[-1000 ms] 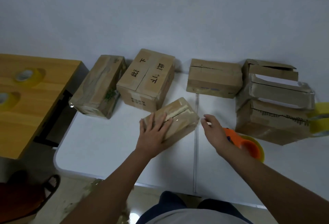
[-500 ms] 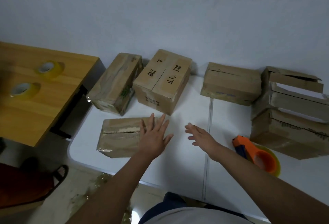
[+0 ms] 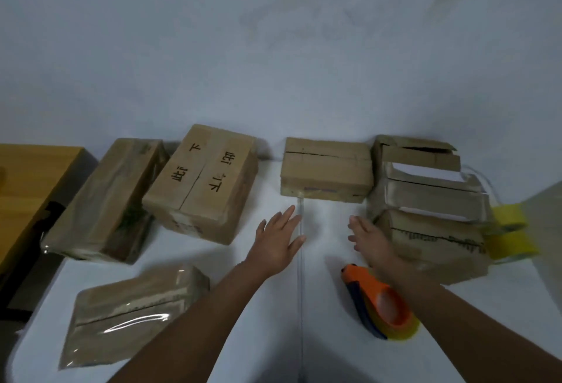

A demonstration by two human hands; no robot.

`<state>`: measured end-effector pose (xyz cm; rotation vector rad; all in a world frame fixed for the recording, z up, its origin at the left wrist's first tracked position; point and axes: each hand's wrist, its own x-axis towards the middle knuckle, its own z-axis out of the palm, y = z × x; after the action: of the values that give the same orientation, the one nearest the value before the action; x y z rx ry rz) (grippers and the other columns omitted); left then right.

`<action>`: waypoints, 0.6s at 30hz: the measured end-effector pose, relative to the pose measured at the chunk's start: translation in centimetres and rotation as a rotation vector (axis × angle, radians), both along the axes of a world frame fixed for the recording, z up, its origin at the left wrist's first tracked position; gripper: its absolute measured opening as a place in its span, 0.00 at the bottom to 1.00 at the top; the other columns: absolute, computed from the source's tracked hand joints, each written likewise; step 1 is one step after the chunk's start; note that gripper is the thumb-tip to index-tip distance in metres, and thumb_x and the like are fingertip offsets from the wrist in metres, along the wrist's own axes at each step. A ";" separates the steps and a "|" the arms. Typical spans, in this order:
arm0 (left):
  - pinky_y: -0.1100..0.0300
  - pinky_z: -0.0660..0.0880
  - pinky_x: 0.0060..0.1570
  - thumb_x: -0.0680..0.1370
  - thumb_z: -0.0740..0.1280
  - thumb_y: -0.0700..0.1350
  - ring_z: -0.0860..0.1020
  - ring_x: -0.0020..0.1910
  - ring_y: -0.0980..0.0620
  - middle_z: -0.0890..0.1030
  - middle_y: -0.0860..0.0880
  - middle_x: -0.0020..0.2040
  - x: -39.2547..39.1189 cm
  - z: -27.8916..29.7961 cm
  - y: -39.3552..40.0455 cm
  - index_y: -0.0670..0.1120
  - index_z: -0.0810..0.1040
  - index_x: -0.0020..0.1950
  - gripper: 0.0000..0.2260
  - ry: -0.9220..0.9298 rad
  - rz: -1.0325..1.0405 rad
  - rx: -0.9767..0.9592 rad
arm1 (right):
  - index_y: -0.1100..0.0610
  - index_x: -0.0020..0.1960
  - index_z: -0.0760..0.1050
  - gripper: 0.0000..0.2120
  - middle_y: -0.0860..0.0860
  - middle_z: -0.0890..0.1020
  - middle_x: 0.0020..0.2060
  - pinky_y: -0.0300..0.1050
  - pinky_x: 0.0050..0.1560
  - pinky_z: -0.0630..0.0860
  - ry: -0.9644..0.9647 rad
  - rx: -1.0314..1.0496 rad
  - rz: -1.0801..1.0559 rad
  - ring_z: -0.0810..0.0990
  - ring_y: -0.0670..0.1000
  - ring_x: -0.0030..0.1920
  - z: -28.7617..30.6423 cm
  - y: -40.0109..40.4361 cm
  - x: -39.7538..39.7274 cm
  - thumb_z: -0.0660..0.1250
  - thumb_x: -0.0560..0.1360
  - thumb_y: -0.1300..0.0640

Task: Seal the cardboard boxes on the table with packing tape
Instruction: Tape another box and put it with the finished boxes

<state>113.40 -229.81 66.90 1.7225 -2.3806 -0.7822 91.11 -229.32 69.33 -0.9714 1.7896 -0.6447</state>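
Both hands are held out flat over the white worktop point(image 3: 319, 306), nothing gripped in either — the left hand point(image 3: 278, 245) is spread with fingers wide just over the seam that runs down the worktop's middle, and the right hand point(image 3: 371, 241) is stretched forward with fingers straight, close beside the stack of boxes point(image 3: 431, 200) at the right. That stack is seen with flaps partly lifted and white showing inside the upper box. Directly ahead of the hands, against the wall, a flat closed box point(image 3: 327, 169) is set with a dark slit along its top. To its left a larger box with printed characters point(image 3: 203, 182) is placed at an angle, and beside that a long box wrapped in glossy tape point(image 3: 106, 200) is laid. Nearest on the left, a taped box point(image 3: 133, 309) is seen lying flat, clear tape shining across its top — well apart from the left hand. The orange tape dispenser point(image 3: 380, 300) is found on the worktop just under the right forearm, untouched. Yellow tape rolls point(image 3: 511, 233) are glimpsed behind the stack at the far right, and a wooden desk point(image 3: 27, 182) is seen at the left edge.
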 end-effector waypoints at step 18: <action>0.54 0.66 0.68 0.83 0.63 0.46 0.67 0.71 0.44 0.63 0.43 0.75 -2.5 -0.1 -15.9 0.46 0.58 0.80 0.27 0.339 0.547 0.228 | 0.58 0.76 0.58 0.29 0.58 0.57 0.74 0.42 0.63 0.62 -0.014 -0.090 -0.112 0.64 0.58 0.72 -0.2 -10.5 -1.8 0.64 0.80 0.52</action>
<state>110.91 -245.70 66.77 1.9912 -1.5459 -1.1566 89.33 -239.79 69.09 -0.9293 1.8254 -0.8058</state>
